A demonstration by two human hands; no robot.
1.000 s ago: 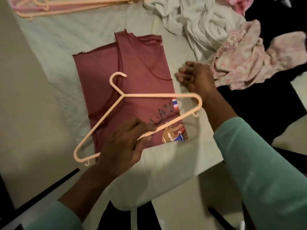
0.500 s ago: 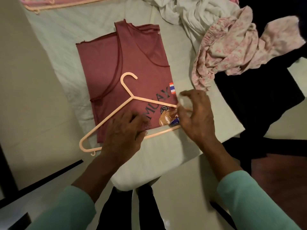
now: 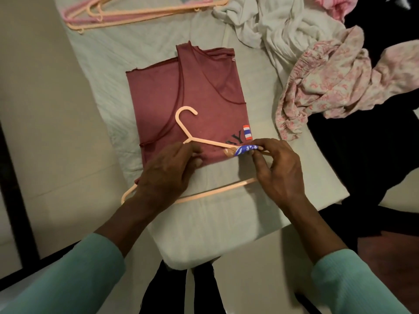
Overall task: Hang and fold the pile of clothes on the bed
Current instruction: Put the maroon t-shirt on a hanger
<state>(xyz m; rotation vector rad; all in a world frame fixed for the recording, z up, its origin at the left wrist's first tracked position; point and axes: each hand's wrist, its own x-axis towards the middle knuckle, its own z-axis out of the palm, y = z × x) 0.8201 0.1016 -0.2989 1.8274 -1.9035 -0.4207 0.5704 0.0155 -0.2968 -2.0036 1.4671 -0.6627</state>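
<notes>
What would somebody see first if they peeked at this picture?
First, the dark red shirt, lying folded in the middle of the bed with a peach hanger on top. The left hand and right hand both pinch the shirt's near edge up against the hanger. Next comes the messy heap of pink and white clothes at the upper right.

We see a bed [image 3: 158, 53] under a pale green sheet. A folded maroon top [image 3: 181, 98] lies flat on it, with a peach hanger [image 3: 215, 191] partly over the top and partly on the sheet. At the far edge lie spare hangers [image 3: 136, 13] (peach and pink). Heaped to the right are a white garment [image 3: 283, 30], a pink floral garment [image 3: 340, 82] and dark cloth [image 3: 362, 155].
</notes>
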